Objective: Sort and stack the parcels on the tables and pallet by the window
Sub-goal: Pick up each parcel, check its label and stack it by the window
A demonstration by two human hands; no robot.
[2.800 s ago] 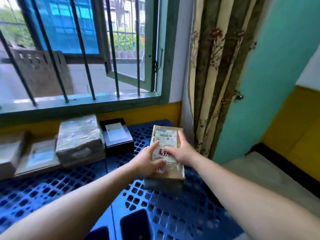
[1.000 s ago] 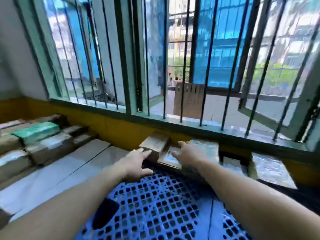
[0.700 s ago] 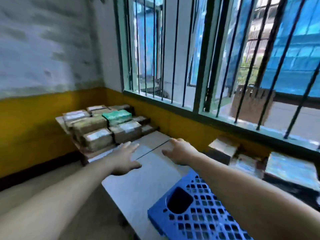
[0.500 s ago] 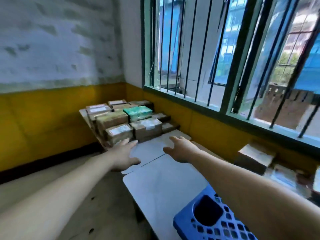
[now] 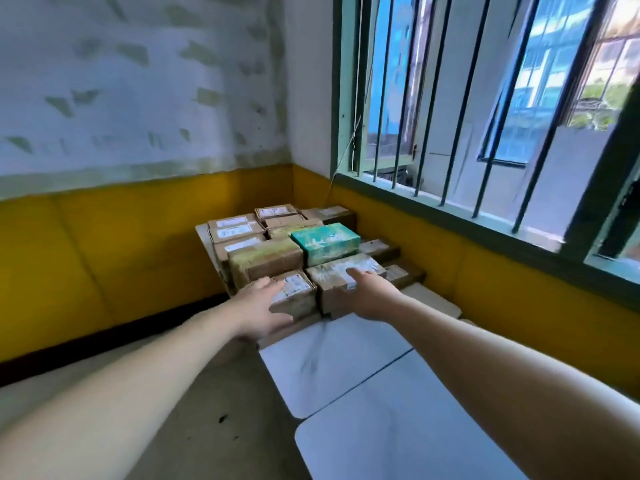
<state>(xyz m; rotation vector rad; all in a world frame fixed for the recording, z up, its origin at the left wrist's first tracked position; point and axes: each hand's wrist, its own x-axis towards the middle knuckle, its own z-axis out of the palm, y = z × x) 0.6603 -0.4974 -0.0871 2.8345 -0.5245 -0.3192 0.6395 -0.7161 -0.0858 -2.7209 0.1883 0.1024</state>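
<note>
Several taped brown parcels sit packed together on a table in the corner, with a green box [image 5: 325, 241] on top of them. My left hand [image 5: 260, 310] reaches out with fingers spread, touching the near-left brown parcel [image 5: 294, 295] with a white label. My right hand [image 5: 371, 293] lies flat, fingers apart, on the near-right brown parcel [image 5: 341, 273]. Neither hand grips anything.
Two white tabletops [image 5: 332, 362] [image 5: 398, 431] stretch from the parcels toward me along the yellow wall under the barred window [image 5: 485, 126]. Bare concrete floor [image 5: 173, 410] lies to the left. Flatter parcels [image 5: 396, 273] line the wall side of the stack.
My view swung left from the blue pallet to the corner table. Both empty hands travelled forward over the white tabletops and now touch the two nearest parcels of the stack.
</note>
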